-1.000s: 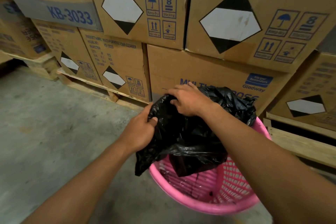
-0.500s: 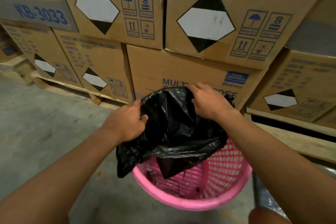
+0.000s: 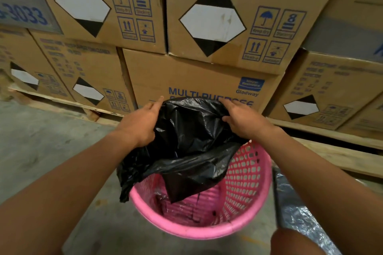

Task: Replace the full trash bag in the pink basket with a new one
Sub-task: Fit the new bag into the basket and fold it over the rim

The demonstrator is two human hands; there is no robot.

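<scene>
A round pink basket point(image 3: 246, 180) with a perforated wall stands on the concrete floor in front of me. Above it hangs a crumpled black trash bag point(image 3: 186, 145), its lower corner dangling inside the basket and its left flap draping outside the rim. My left hand point(image 3: 141, 124) grips the bag's upper left edge, index finger stretched up. My right hand point(image 3: 242, 120) pinches the bag's upper right edge. The two hands hold the bag's top apart. The basket's bottom shows a thin clear film and dark streaks.
Stacked cardboard boxes point(image 3: 196, 80) on wooden pallets point(image 3: 331, 136) rise right behind the basket. A shiny dark bag point(image 3: 298, 209) lies on the floor at the right of the basket. My knee point(image 3: 294, 242) shows at the bottom right. Bare concrete floor point(image 3: 41, 141) spreads to the left.
Both hands have spread apart along the bag's top edge, widening it. My view has shifted rightward and closer to the basket.
</scene>
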